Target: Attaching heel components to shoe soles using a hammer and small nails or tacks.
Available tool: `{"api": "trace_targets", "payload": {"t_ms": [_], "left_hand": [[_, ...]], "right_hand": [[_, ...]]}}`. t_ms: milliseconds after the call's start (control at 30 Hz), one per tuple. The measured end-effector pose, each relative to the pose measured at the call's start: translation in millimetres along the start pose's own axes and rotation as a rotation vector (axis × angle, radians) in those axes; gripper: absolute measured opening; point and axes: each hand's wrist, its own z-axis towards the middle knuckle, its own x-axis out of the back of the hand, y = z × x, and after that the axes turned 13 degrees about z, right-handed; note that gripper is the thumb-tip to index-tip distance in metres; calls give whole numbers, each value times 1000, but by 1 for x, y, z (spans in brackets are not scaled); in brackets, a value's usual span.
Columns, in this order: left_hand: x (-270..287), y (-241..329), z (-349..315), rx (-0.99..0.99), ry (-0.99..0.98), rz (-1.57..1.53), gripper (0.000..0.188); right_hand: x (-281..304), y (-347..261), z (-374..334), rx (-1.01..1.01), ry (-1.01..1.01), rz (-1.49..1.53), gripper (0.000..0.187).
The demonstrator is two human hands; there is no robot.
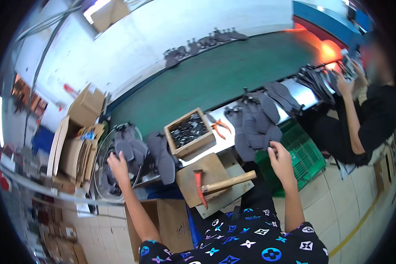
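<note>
My left hand (118,168) is over a round wire basket (97,181) at the left, its thumb and fingers apart, beside dark grey shoe soles (130,147) with straps. I cannot tell whether it touches them. My right hand (282,162) is at the near edge of a pile of similar grey soles (254,125), thumb and forefinger apart, nothing visibly held. Between my hands, a hammer (229,181) with a wooden handle and red head lies across a worn block (187,180). More soles (160,154) lie right of the basket.
A wooden box (193,147) of small dark parts and orange-handled pincers (221,127) are on the bench. Beyond runs a green conveyor belt (185,83) toward a glowing heater (328,50). A green crate (295,154) stands right; a co-worker (361,110) sits beyond it. Cardboard (75,154) stands left.
</note>
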Motion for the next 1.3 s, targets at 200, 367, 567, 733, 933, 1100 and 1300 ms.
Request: {"api": "trace_targets", "payload": {"t_ms": [200, 367, 567, 733, 933, 1100, 1300], "left_hand": [[112, 161, -78, -256, -253, -656, 21], [146, 205, -132, -430, -460, -870, 23], [142, 202, -156, -218, -572, -1151, 24], [138, 215, -154, -29, -749, -1621, 67], [124, 175, -145, 551, -517, -1828, 49], [141, 139, -166, 688, -577, -1838, 60], [176, 134, -172, 724, -662, -1879, 63]], "right_hand": [[-26, 50, 92, 254, 315, -290, 46], [-16, 55, 170, -119, 172, -446, 80], [-4, -16, 153, 389, 320, -225, 82], [-51, -98, 65, 584, 53, 15, 80], [-77, -125, -27, 141, -1190, 333, 63], [-97, -82, -30, 624, -660, -279, 70], [-64, -55, -57, 348, -649, -302, 55]]}}
